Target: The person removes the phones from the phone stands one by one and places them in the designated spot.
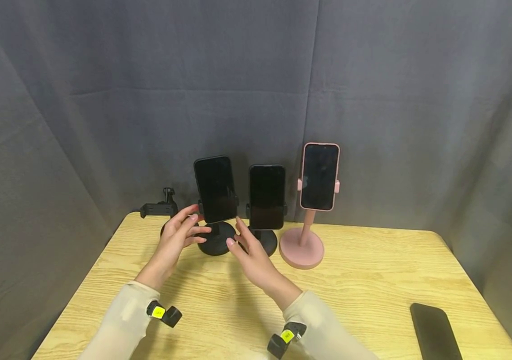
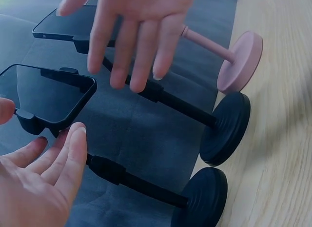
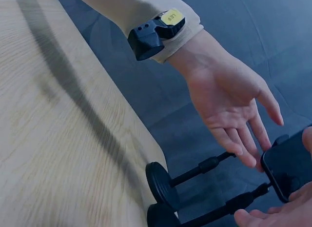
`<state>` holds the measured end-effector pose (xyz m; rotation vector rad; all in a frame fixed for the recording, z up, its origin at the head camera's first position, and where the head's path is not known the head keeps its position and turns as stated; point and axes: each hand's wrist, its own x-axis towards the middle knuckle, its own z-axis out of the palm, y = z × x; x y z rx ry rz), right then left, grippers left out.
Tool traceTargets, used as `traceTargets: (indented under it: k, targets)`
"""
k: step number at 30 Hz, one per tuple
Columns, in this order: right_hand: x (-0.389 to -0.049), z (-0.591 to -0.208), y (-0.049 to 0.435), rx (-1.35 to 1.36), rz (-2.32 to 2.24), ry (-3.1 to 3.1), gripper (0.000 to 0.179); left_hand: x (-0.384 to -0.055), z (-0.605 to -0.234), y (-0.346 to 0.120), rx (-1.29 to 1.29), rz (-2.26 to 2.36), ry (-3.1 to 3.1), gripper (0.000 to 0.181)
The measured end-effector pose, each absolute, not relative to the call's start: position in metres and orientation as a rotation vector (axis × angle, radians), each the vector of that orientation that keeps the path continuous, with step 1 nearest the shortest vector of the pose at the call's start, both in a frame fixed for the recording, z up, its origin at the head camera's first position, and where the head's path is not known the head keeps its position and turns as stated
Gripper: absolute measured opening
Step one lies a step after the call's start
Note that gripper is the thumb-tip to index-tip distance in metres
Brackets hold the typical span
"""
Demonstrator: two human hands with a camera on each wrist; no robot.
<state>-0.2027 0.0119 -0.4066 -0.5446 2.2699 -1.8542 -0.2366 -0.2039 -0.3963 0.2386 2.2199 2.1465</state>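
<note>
Pale sleeves point(image 1: 116, 322) lie nearest; beyond them my left hand point(image 1: 175, 240) and right hand point(image 1: 252, 257), fingers spread and loosely bent, flank the tilted phone point(image 1: 215, 190) in its black stand point(image 1: 221, 243), near the worktop's point(image 1: 373, 280) back edge, towards the left corner. Whether any fingertip touches it, I cannot tell. I judge I'm settling the phone; next probably calls for straightening it.

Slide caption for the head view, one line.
Left fingers and right fingers flank a tilted phone on a black stand, beside phones on another black stand and a pink stand.
</note>
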Motion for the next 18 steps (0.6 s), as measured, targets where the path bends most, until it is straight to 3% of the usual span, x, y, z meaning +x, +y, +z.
traceTargets:
  k: [7,18]
  targets:
    - [-0.207,-0.398,0.001,-0.502,-1.793,2.314,0.077,-0.238,-0.396,-0.203,0.236,2.109,2.268,0.054]
    - [-0.223,-0.397,-0.01,-0.391,-1.92,2.242,0.077,-0.244,-0.394,-0.202,0.236,2.048,2.324,0.059]
